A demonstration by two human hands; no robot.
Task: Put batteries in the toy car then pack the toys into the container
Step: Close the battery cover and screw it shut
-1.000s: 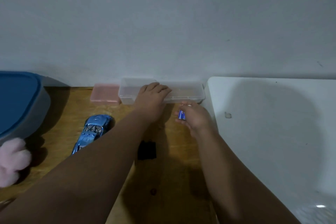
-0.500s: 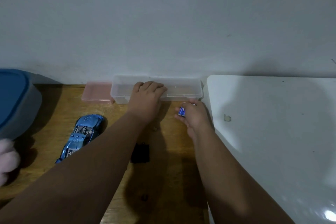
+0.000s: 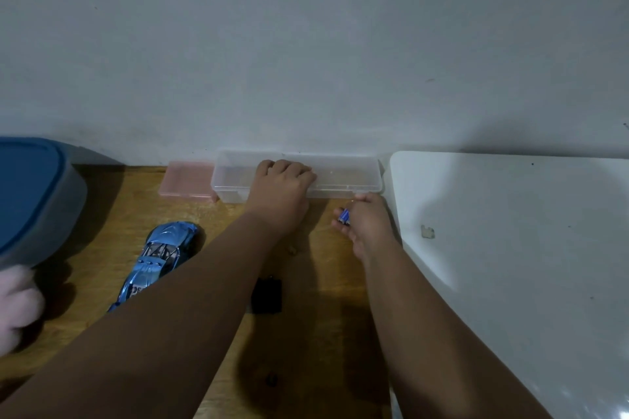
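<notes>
A long clear plastic case [image 3: 343,175] lies against the wall on the wooden table [image 3: 102,214]. My left hand [image 3: 280,196] rests on top of its front edge, fingers curled over the lid. My right hand [image 3: 366,221] sits just in front of the case's right end and pinches blue batteries [image 3: 344,216]. A shiny blue toy car [image 3: 160,253] lies left of my left forearm. A small black cover [image 3: 267,294] lies on the wood between my arms. A big grey container with a blue lid [image 3: 34,197] stands at the far left.
A pink flat case [image 3: 187,182] touches the clear case's left end. A pink plush toy [image 3: 17,306] pokes in at the left edge. A white table [image 3: 527,248] adjoins on the right. A tiny dark screw [image 3: 271,379] lies near the front.
The view has shifted slightly. My left hand stays on the clear case and my right hand keeps the batteries, its fingertips now closer to the case's right front corner.
</notes>
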